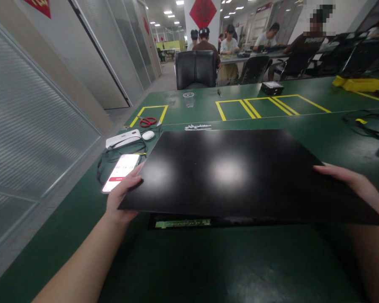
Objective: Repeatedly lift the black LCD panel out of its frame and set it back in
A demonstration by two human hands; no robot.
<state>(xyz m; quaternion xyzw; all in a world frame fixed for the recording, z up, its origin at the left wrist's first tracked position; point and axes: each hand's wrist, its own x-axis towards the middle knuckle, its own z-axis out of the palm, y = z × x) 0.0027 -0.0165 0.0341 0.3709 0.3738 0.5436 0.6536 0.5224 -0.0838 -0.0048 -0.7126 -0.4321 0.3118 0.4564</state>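
Observation:
A thin, flat black panel (227,189) with a glossy face, which looks like a display panel, is held level above the green table (189,261). Ceiling lights reflect as bright spots in it. My left hand (121,195) grips its left edge, thumb on top and the other fingers underneath. At the right edge, my right hand (353,181) holds it the same way, its fingers mostly hidden below. Under the panel's near edge shows a green circuit board strip (183,223) on a dark part; most of that part is covered.
Left of the panel lie a lit phone (121,170), a white power strip (124,139), a white mouse (148,135) and red-handled scissors (148,122). Farther back are a clear plastic cup (188,99), a black box (272,87) and yellow tape outlines. Several people sit beyond.

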